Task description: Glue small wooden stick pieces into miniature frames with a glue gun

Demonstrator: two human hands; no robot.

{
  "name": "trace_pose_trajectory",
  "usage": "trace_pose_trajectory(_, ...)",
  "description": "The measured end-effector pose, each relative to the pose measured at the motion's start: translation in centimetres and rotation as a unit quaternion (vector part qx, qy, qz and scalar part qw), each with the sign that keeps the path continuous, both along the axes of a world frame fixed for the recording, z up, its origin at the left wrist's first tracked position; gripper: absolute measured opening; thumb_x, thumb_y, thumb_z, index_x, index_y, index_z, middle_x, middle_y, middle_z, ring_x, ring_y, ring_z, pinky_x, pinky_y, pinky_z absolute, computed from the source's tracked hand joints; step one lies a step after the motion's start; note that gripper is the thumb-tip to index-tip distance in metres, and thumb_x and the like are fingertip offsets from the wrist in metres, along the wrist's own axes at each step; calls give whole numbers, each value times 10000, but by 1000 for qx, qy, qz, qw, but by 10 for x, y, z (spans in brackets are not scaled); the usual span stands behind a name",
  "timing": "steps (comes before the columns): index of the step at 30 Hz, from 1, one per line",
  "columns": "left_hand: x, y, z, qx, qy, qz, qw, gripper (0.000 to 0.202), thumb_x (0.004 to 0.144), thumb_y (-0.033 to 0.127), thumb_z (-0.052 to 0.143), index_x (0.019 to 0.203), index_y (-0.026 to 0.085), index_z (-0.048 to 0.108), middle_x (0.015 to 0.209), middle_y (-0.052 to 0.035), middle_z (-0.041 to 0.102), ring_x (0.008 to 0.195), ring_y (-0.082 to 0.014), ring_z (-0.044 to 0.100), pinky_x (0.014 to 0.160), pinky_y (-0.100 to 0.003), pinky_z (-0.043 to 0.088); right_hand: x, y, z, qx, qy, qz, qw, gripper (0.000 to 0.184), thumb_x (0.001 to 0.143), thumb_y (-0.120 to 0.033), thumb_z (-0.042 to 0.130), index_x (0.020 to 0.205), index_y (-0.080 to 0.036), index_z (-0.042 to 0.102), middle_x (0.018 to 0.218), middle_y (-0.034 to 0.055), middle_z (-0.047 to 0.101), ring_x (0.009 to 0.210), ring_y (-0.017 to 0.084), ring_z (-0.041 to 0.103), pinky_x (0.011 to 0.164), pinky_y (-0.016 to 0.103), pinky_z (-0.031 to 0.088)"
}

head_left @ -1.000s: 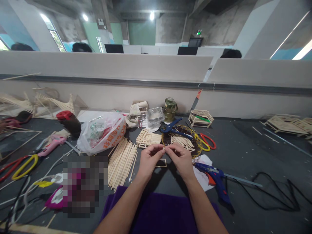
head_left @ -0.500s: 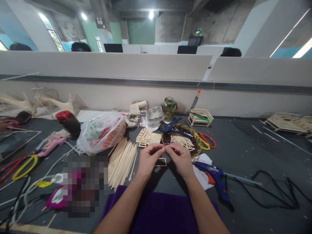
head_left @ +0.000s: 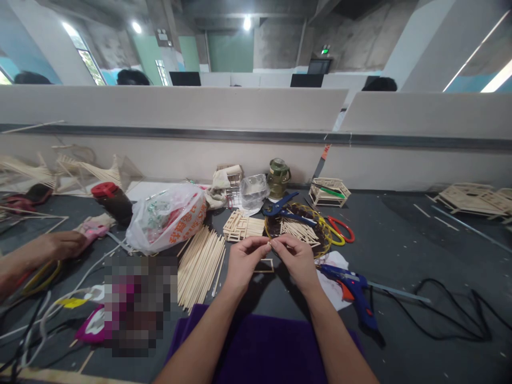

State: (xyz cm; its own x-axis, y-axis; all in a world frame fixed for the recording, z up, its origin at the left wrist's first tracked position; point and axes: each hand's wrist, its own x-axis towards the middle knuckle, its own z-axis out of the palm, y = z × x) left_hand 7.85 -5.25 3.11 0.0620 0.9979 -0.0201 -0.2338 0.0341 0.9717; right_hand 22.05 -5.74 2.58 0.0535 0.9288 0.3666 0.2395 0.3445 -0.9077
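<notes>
My left hand [head_left: 248, 262] and my right hand [head_left: 294, 261] meet fingertip to fingertip above the table, both closed in a pinch. Whatever sits between the fingertips is too small to make out. Just below them, partly behind my left hand, shows a small rectangular frame of thin wooden sticks [head_left: 273, 265]; I cannot tell whether it touches my fingers. Beyond my right hand, short cut sticks [head_left: 300, 232] lie in a dark basket with a yellow rim [head_left: 328, 250]. Left of my hands spreads a pile of long wooden sticks [head_left: 202, 269].
A blue glue gun [head_left: 352, 288] lies on white paper at right, its black cord trailing. Blue cutters [head_left: 282, 205] and red-yellow scissors [head_left: 343, 230] rest near the basket. A plastic bag [head_left: 168, 218] stands left. Another person's hand [head_left: 66, 244] reaches in at far left.
Another person's hand has come in from the left edge onto the pink glue gun. My own hands have stayed in nearly the same place and pose.
</notes>
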Motion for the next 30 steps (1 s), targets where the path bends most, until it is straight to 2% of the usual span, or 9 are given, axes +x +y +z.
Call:
trace_pose_trajectory(23, 0, 1, 0, -3, -2, -6, 1000, 173, 654, 247, 781, 801, 160, 752, 729, -31, 701, 622, -103, 556, 620, -214, 444, -2, -2, 1, 16, 2, -5, 1000, 167, 848, -284, 612, 752, -186, 706, 752, 25, 646, 712, 150, 581, 661, 269, 429)
trace_pose_trajectory(30, -1, 1, -3, -15, -31, -8, 999, 196, 665, 244, 779, 841, 163, 751, 801, -45, 708, 663, -111, 573, 640, -219, 464, -1, -1, 1, 10, -1, -6, 1000, 188, 861, -310, 596, 789, -189, 721, 779, 31, 665, 745, 158, 599, 703, 282, 451)
